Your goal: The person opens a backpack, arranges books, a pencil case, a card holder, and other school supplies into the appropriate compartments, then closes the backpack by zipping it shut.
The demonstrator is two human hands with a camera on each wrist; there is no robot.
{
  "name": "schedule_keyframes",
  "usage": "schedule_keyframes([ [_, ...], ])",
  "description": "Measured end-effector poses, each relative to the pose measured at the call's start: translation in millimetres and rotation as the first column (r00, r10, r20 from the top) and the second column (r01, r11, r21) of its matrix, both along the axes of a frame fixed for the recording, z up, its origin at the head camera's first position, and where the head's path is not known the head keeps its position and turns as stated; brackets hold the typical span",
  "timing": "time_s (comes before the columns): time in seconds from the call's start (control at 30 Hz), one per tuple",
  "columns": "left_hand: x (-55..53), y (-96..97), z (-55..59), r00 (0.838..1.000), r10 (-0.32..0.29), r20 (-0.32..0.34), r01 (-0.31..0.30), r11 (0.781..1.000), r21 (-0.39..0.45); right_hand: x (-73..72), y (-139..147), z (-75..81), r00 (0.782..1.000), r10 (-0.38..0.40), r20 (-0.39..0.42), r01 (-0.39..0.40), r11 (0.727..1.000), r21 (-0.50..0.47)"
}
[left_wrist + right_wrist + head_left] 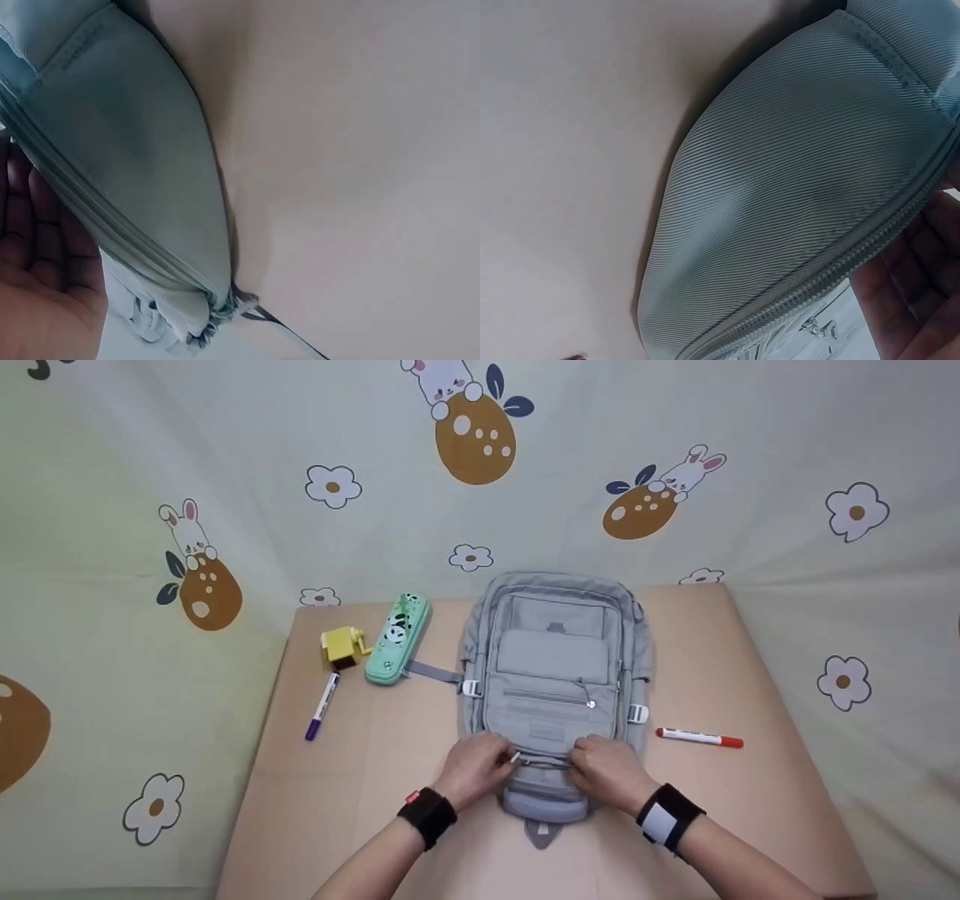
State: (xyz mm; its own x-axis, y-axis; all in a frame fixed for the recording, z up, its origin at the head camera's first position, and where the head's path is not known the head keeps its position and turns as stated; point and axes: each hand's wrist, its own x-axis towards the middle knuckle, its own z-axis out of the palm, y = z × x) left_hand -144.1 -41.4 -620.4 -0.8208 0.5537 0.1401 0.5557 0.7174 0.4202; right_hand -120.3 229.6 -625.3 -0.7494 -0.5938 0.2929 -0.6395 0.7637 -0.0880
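Observation:
A grey-blue backpack (553,656) lies front side up on the table, its carry-loop end towards me. At that near end, my left hand (474,765) grips the fabric along a zipper, and a small whitish piece shows at its fingertips. Opposite it, my right hand (611,769) holds the same edge with curled fingers. In the left wrist view, the fingers (49,217) lie along the zipper band beside the bag's side panel (142,142). The right wrist view shows the zipper teeth (832,266) running past the right hand's fingers (907,285). Both thumbs are mostly hidden.
Left of the backpack lie a mint panda pencil case (399,641), a yellow crank pencil sharpener (342,646) and a purple-capped marker (322,706). A red-capped marker (699,737) lies to the right. A printed curtain (555,525) hangs around the table (360,795).

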Motion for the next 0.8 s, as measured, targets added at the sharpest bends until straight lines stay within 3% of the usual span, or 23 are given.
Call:
schedule_keyframes([
  [0.13,-4.2,-15.0,-1.5,0.997,0.017,-0.079,-0.020,0.999,-0.044,0.4,0.0,0.9,1.000,0.002,0.019,-0.002,1.000,-0.026],
  [0.27,-7.8,-28.3,-1.9,0.993,0.030,-0.112,-0.037,0.997,-0.063,0.3,-0.4,1.8,1.000,0.004,0.025,-0.003,0.999,-0.043],
  [0.43,-9.7,-35.6,-1.4,0.993,0.048,-0.111,-0.054,0.997,-0.051,-0.5,-0.9,2.3,1.000,0.010,0.024,-0.009,0.998,-0.055],
  [0.8,-8.4,-36.2,0.5,0.994,0.066,-0.087,-0.067,0.998,-0.014,-7.4,-17.5,19.4,0.984,-0.037,0.173,0.049,0.996,-0.068],
])
